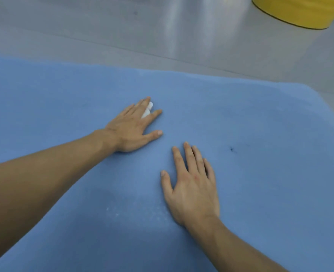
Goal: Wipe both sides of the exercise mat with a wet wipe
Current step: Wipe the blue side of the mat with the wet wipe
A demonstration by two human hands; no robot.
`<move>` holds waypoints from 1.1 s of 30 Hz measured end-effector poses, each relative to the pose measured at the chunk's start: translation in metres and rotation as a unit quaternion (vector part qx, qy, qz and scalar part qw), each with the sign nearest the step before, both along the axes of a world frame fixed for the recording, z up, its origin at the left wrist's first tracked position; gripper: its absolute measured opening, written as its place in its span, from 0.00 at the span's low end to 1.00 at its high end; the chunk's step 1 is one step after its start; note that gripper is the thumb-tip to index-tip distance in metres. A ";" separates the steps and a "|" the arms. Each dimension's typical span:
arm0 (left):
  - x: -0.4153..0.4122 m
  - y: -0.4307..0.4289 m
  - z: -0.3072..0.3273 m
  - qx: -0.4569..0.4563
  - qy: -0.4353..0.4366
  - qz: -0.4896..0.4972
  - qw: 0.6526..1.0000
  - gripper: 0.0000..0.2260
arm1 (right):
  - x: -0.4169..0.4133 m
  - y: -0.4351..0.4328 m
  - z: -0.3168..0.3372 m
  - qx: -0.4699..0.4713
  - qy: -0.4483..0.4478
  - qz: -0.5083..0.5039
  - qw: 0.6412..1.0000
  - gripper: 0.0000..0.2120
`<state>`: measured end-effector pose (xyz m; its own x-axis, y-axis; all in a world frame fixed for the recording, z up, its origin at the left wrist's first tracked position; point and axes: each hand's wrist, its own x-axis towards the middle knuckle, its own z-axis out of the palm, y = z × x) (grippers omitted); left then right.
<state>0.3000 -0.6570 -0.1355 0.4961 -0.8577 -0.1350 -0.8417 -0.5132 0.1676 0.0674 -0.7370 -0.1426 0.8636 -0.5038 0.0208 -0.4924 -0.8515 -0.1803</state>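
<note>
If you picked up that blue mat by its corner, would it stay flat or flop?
Probably flop: the blue mat looks like thin, soft foam lying flat on the floor. Likely light for its size, and its matte, grainy surface suggests little slipping.

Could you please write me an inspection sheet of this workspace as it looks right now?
Surface: blue exercise mat lies flat on a grey floor; small dark mark right of the hands.
Job's things: white wet wipe under the left hand's fingers.
Clutter: nothing seen.
Grippers: left hand flat, pressing the wipe; right hand flat on the mat, empty.
Cables: nothing seen.
Surroundings: yellow container at the far right, partly out of frame.
</note>
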 end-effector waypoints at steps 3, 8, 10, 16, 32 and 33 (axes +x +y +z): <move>-0.025 0.029 0.006 0.008 0.005 -0.035 0.999 0.44 | -0.001 0.000 0.002 0.000 0.008 0.004 1.000 0.34; -0.078 0.093 0.009 0.006 0.013 -0.088 0.996 0.40 | 0.000 0.001 0.002 -0.014 0.003 -0.005 1.000 0.34; -0.098 0.120 0.011 0.001 0.021 -0.106 0.994 0.37 | 0.000 0.001 0.001 -0.014 0.004 -0.011 1.000 0.34; -0.150 0.190 0.014 0.016 -0.042 -0.176 0.983 0.36 | 0.000 0.002 0.005 -0.014 0.023 -0.006 1.000 0.36; 0.043 0.100 -0.012 0.004 -0.020 0.147 0.989 0.39 | 0.000 0.001 0.005 -0.003 0.019 0.001 1.000 0.35; 0.044 0.099 -0.012 -0.005 -0.017 0.146 0.989 0.38 | 0.000 0.001 0.004 -0.004 0.017 0.002 1.000 0.34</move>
